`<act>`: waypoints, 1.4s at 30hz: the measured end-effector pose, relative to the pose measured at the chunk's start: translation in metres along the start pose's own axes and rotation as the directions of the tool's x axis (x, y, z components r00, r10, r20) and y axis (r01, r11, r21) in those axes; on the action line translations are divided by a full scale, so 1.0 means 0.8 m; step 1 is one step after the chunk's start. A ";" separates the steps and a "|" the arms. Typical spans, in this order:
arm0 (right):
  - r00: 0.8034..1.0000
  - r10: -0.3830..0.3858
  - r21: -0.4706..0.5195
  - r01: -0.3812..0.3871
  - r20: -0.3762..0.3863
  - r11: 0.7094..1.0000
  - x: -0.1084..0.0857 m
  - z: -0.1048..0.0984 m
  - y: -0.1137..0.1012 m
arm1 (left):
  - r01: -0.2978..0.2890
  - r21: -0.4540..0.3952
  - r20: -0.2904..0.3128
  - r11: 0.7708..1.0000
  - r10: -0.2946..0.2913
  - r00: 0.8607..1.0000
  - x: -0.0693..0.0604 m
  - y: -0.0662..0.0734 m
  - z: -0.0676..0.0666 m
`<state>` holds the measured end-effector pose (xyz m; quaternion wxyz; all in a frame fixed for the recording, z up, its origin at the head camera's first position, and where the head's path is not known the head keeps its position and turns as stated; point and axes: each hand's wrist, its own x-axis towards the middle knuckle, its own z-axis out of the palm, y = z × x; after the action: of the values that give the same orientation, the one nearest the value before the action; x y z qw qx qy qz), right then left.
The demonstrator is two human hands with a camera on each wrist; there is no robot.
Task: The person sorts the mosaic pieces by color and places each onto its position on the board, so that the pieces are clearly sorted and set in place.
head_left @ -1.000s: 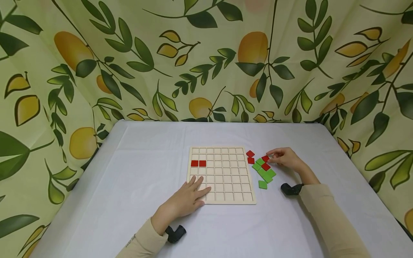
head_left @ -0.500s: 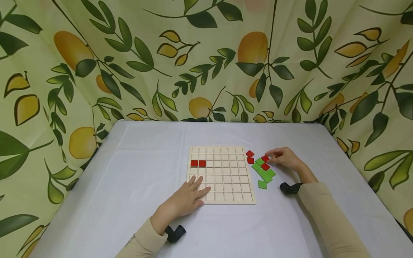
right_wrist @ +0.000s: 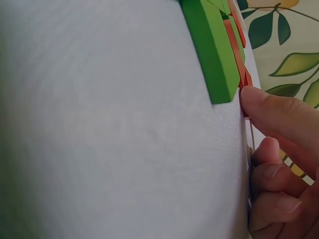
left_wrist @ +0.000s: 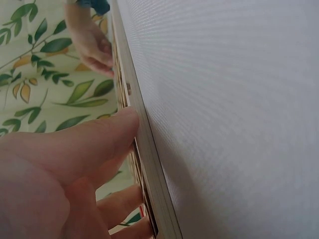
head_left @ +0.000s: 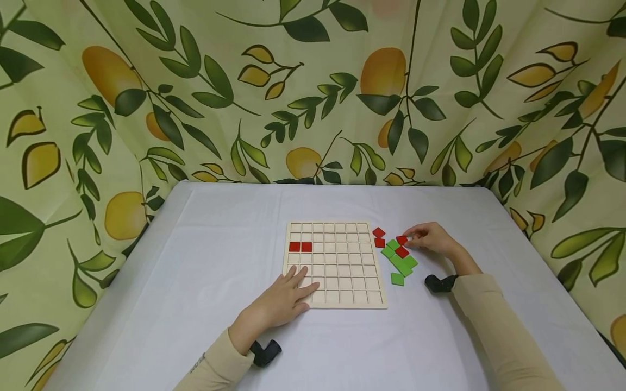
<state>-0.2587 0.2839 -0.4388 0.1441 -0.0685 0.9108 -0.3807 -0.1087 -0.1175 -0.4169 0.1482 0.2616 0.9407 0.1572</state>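
Observation:
A pale wooden grid board (head_left: 345, 271) lies on the table, with two red square tiles (head_left: 300, 247) side by side in its third row from the top, at the left. My left hand (head_left: 281, 300) rests with spread fingers on the board's lower left corner; in the left wrist view its thumb (left_wrist: 107, 139) touches the board's edge (left_wrist: 149, 159). Right of the board, my right hand (head_left: 430, 239) pinches a red tile (head_left: 401, 240) between thumb and index finger at the pile's edge. The right wrist view shows the thumb (right_wrist: 259, 99) against that tile, its other fingers curled.
Several green tiles (head_left: 401, 265) and another red tile (head_left: 402, 252) form the loose pile beside the board. Two more red tiles (head_left: 379, 243) lie near the board's right edge. A white cloth covers the table (head_left: 220, 233); a patterned curtain (head_left: 313, 108) hangs behind it.
Hardly anything differs. The right hand stays at the red tile, which has shifted very slightly, and the left hand keeps its place on the board.

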 end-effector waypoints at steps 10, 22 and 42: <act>0.999 -0.031 -0.024 0.031 -0.008 0.999 -0.002 0.000 0.001 | -0.003 0.003 0.001 1.000 0.003 1.000 0.000 0.000 0.000; 1.000 -0.014 0.004 0.014 -0.017 1.000 -0.005 0.000 -0.002 | -0.001 -0.003 0.004 1.000 0.001 1.000 -0.001 0.000 -0.001; 0.999 -0.027 0.051 0.029 -0.042 0.998 -0.013 0.009 -0.020 | -0.007 -0.004 -0.008 1.000 0.007 1.000 -0.001 0.000 0.000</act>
<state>-0.2463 0.2700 -0.4301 0.1215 -0.0696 0.9025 -0.4074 -0.1082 -0.1178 -0.4166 0.1442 0.2641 0.9400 0.1606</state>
